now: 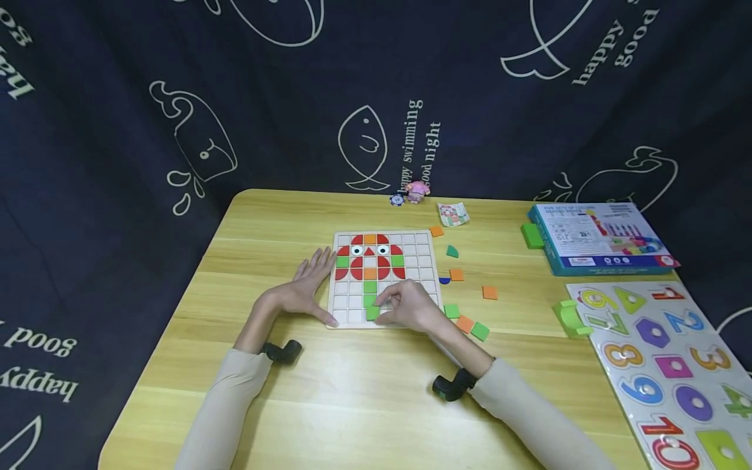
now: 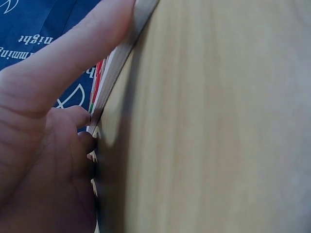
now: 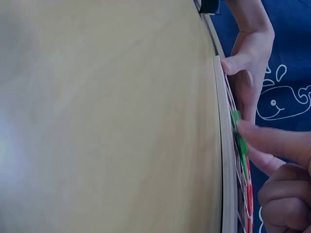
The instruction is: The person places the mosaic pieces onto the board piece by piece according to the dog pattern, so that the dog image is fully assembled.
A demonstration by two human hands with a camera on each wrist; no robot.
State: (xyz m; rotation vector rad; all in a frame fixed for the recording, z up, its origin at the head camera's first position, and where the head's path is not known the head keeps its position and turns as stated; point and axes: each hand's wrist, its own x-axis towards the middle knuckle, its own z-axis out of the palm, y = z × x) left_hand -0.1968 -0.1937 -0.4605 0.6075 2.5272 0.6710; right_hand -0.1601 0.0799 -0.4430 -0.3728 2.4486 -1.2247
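Observation:
A square wooden grid board [image 1: 418, 251] lies on the table, with a pattern of red, orange, green and white eye-marked tiles in its upper left and middle cells. A short column of green square tiles [image 1: 369, 287] runs down below the pattern. At the column's bottom my right hand [image 1: 411, 307] pinches a green square tile [image 1: 373, 314] between thumb and forefinger; in the right wrist view this green tile [image 3: 239, 132] stands slightly raised at the board's near side. My left hand [image 1: 302, 290], fingers spread, rests along the board's left edge, its thumb at the near left corner.
Loose orange tiles [image 1: 490, 292], green tiles [image 1: 480, 331] and a blue piece [image 1: 444, 281] lie right of the board. Behind them is a pattern card [image 1: 453, 214] near a pink figurine [image 1: 418, 191]. A boxed toy [image 1: 605, 238] and a number puzzle [image 1: 652, 359] occupy the right side.

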